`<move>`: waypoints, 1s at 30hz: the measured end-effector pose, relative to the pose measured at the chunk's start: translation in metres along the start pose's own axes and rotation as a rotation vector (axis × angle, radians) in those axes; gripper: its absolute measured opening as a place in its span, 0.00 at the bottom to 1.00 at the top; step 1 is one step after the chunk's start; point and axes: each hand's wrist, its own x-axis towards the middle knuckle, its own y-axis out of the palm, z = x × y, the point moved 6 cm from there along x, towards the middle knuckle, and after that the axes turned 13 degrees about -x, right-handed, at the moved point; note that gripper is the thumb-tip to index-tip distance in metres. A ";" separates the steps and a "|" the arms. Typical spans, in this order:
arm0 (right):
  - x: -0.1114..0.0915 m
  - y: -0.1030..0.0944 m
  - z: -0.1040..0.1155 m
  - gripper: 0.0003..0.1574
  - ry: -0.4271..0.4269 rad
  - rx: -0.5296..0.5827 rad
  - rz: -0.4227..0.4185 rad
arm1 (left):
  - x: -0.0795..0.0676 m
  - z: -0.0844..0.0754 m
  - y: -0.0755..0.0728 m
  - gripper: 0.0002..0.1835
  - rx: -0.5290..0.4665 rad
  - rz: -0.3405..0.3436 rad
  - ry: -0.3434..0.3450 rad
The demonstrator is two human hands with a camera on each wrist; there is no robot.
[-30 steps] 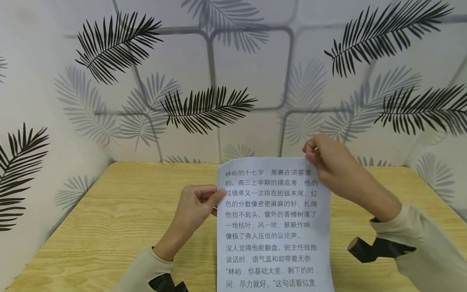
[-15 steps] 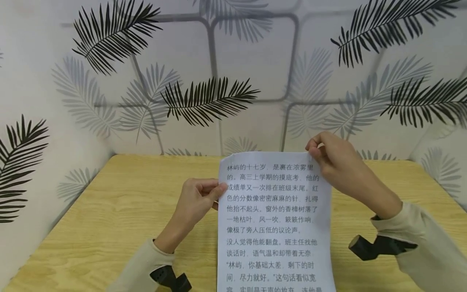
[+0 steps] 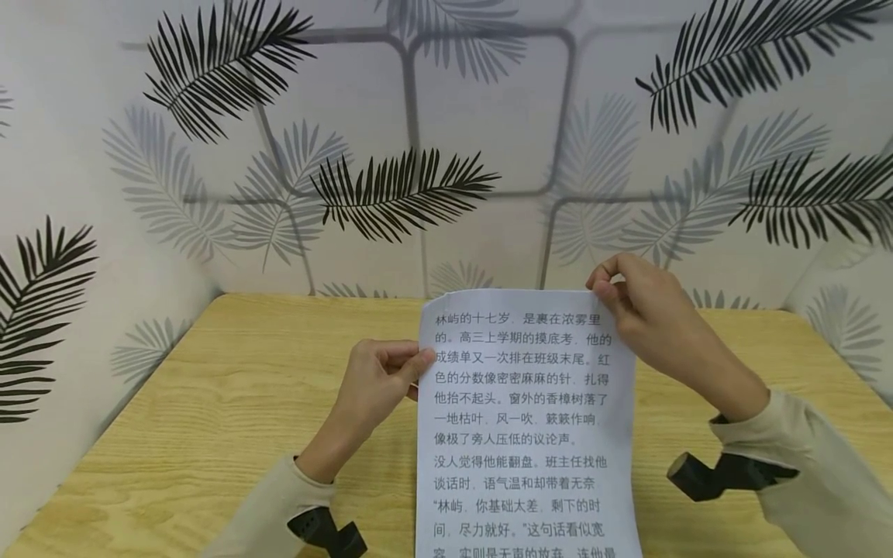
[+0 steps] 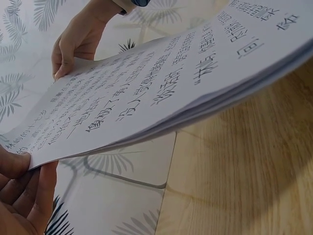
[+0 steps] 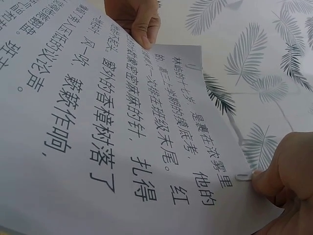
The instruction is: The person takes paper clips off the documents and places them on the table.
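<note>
A stack of printed paper sheets [image 3: 519,434] is held up over the table, its text towards me. My left hand [image 3: 380,380] pinches its left edge, thumb in front. At the top right corner my right hand [image 3: 649,322] pinches the sheets. In the right wrist view a pale paper clip [image 5: 243,177] sits on the top edge, its end against my right thumb [image 5: 266,183]. Another paper clip [image 5: 193,66] is on the same edge near the other corner. The left wrist view shows several layers along the stack's side [image 4: 195,110]. The stack's lower end is outside the head view.
Beneath the paper lies a light wood-grain table [image 3: 209,434]. Behind it stands a pale wall [image 3: 488,116] with a dark and grey leaf pattern. Black wrist mounts [image 3: 725,474] stick out from the beige sleeves [image 3: 809,465].
The head view has tipped slightly down, so wall and table sit higher in it. Both hands keep their hold on the stack, with barely any motion in the last half second.
</note>
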 end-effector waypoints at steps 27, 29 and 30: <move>-0.002 0.002 -0.005 0.04 0.028 0.041 -0.011 | -0.002 -0.004 0.001 0.08 0.025 -0.015 0.008; -0.001 0.002 -0.005 0.04 0.027 0.032 -0.015 | -0.002 -0.005 0.001 0.08 0.026 -0.016 0.007; -0.001 0.002 -0.005 0.04 0.026 0.027 -0.017 | -0.002 -0.005 0.001 0.08 0.028 -0.017 0.007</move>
